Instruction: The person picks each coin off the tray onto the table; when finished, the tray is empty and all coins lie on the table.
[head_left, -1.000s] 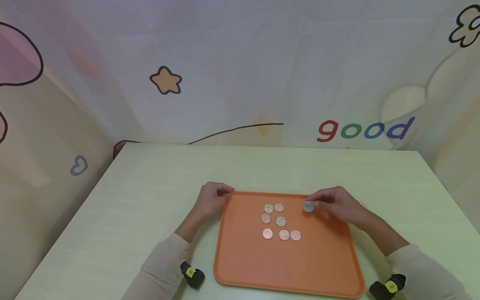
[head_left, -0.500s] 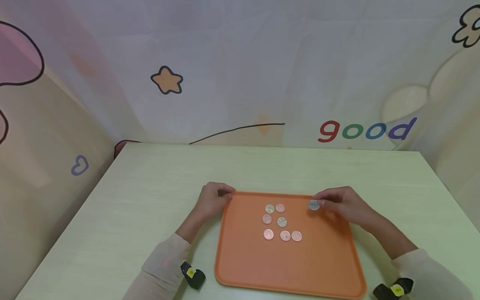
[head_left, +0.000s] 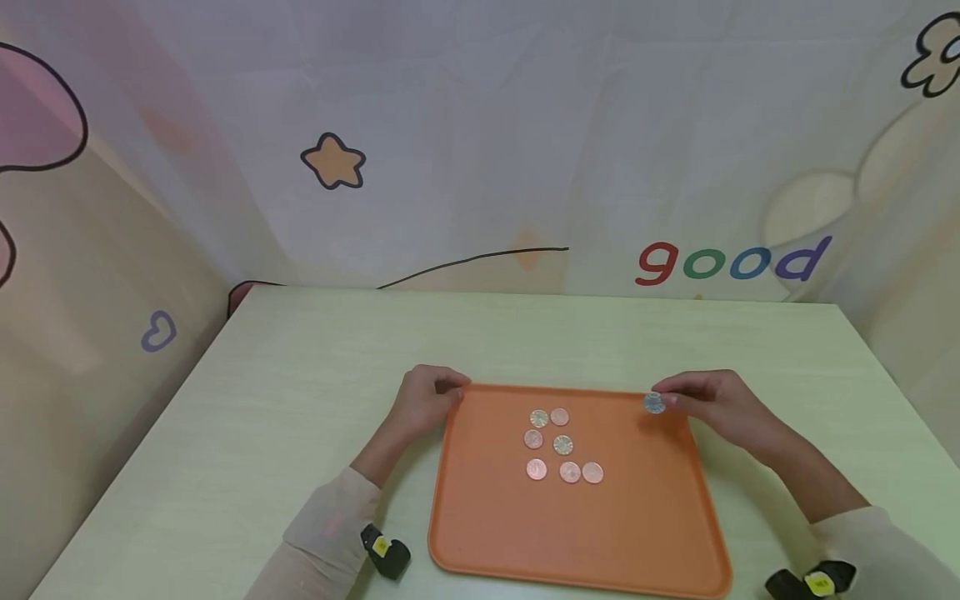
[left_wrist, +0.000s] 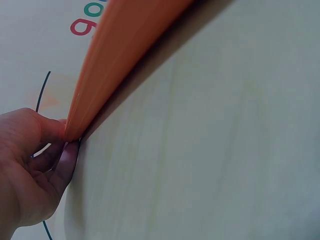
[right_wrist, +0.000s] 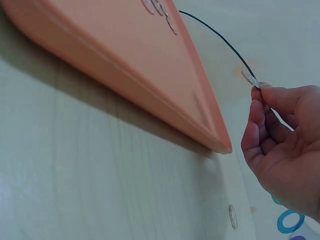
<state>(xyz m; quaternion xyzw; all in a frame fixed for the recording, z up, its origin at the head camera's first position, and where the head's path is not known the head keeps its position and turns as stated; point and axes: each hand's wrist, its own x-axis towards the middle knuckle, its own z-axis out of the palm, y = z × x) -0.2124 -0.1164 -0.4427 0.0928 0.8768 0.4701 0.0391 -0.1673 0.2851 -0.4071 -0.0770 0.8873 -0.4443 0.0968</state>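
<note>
My right hand (head_left: 731,408) pinches a silvery coin (head_left: 654,403) between thumb and fingertips, held above the far right corner of an orange tray (head_left: 585,533). The right wrist view has this coin (right_wrist: 250,79) nearly edge-on, with the other fingers curled beneath. At the tray's far left corner, my left hand (head_left: 429,400) grips the rim with thumb and fingers; the left wrist view shows the fingertips (left_wrist: 59,131) right at the corner. Several coins lie flat on the tray, left of its middle, among them a pinkish coin (head_left: 536,469) and a silvery coin (head_left: 563,445).
A further coin (right_wrist: 233,217) lies on the table beyond the tray's corner, hidden behind my right hand in the head view. The pale table (head_left: 300,358) ends at a printed cloth backdrop (head_left: 465,150). A small black camera (head_left: 386,552) sits on each wrist.
My right hand has moved right and slightly away with the coin, from over the tray's inside to its far right corner. The left hand and the coins on the tray stay put.
</note>
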